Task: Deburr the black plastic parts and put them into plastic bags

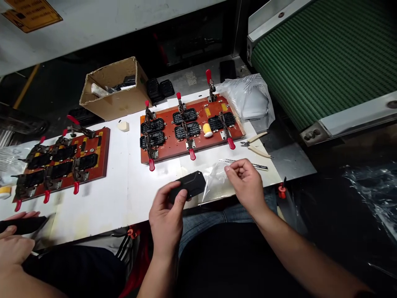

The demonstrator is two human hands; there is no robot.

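On my side of the red-brown clamp board (170, 142), a flat black part (191, 185) sits between my two hands, and everything turns on how its free end faces my right. My left grip (167, 211) is wrapped about the other end, thumb across its face and fingers at the edge toward the board. From there the long axis runs out toward my right grip (248, 184), angled a little toward the board as it goes. The left is the nearer hand, touching it; the right is apart from it.

My right thumb and forefinger are pressed together at what looks like the edge of a clear film (214, 177). That film spans from the part's free end to those fingertips; whether it clings to the part or passes behind it, I can't tell.

Beyond my right fingertips, just off the board's near edge, a slim metal tool (259, 167) lies on the white-covered surface (124, 186). Pale-handled cutters (259, 152) lie just beside the board's near right corner.
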